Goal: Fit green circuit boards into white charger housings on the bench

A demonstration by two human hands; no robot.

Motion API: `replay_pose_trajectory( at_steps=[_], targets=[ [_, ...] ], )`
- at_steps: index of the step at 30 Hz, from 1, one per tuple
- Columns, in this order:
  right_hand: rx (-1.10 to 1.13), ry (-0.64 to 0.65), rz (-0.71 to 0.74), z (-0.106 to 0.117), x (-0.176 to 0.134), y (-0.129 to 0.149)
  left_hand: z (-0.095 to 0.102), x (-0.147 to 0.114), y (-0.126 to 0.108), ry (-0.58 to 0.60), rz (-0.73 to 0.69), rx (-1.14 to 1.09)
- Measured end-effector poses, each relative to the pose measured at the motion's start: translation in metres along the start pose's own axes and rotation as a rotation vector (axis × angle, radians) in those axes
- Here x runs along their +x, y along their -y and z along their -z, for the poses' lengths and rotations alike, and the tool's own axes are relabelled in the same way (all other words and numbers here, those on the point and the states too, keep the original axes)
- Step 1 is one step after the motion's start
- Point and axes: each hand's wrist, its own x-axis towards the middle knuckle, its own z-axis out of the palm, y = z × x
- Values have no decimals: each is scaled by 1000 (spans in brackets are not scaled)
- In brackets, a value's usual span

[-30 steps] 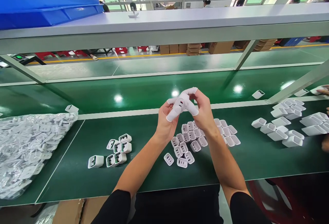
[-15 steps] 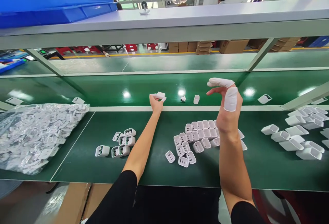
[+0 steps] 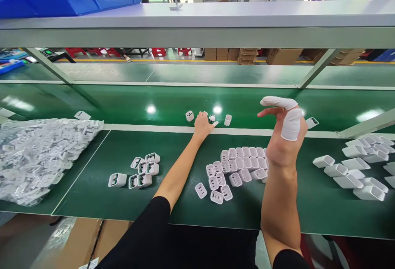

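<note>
On the green belt, my left hand reaches with thumb and fingers apart around a small white part; whether it touches the part I cannot tell. Left of that hand a white plastic housing stands on the belt, and another white housing stands to its right. My right hand is raised over the right side, fingers curved and thumb apart, with nothing visible between them. White covers wrap some of its fingers. Below, rows of white slotted housings stand on the green table, partly hidden by my right forearm.
Several housings with dark insides stand at left, beside a clear bag of small white parts. More white housings lie at right. A shelf spans the view above, bearing blue trays.
My left hand has let go of a white housing on the belt and moved right to the small white part. My right hand keeps its curved pose; the view has shifted slightly.
</note>
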Motion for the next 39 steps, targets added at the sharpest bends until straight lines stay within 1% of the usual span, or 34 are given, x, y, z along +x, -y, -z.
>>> replay_pose_trajectory(
  at_steps=[1,3,7,10,13,15,17,23,27,30,31,32,33,35,36,37,38,39],
  targets=[
    [6,-7,-2,2,0,0,-6,1,1,6,17,-12],
    [3,-9,0,5,0,1,-13,6,5,19,47,-56],
    [-86,25,45,6,1,0,-10,16,8,44,68,-196],
    [-138,52,51,3,1,0,-12,20,-3,43,6,-288],
    [-112,44,29,-1,0,1,-21,18,-15,69,-61,-332],
    [-69,36,27,-1,-1,2,-27,14,-18,87,-81,-337],
    [-34,24,28,-1,-1,4,-29,9,-16,94,-87,-329],
    [-67,31,46,2,0,5,-23,-1,-4,33,-67,-273],
    [-57,27,54,2,0,6,-17,0,-7,17,-40,-266],
    [-46,28,42,4,2,7,-4,2,-22,14,-48,-281],
    [-80,59,35,4,2,7,3,2,-31,22,-66,-292],
    [-144,116,29,5,3,6,12,1,-42,38,-92,-306],
    [-228,201,25,5,4,6,23,-1,-54,62,-139,-324],
    [-380,406,20,3,3,5,48,-10,-81,121,-283,-356],
    [-419,499,22,1,3,4,61,-17,-95,148,-413,-363],
    [-430,567,25,-1,2,3,75,-26,-108,148,-524,-353],
    [-416,606,30,-4,1,3,88,-35,-119,127,-598,-334],
    [-392,617,45,-6,-1,3,100,-45,-130,103,-637,-314]
  ],
)
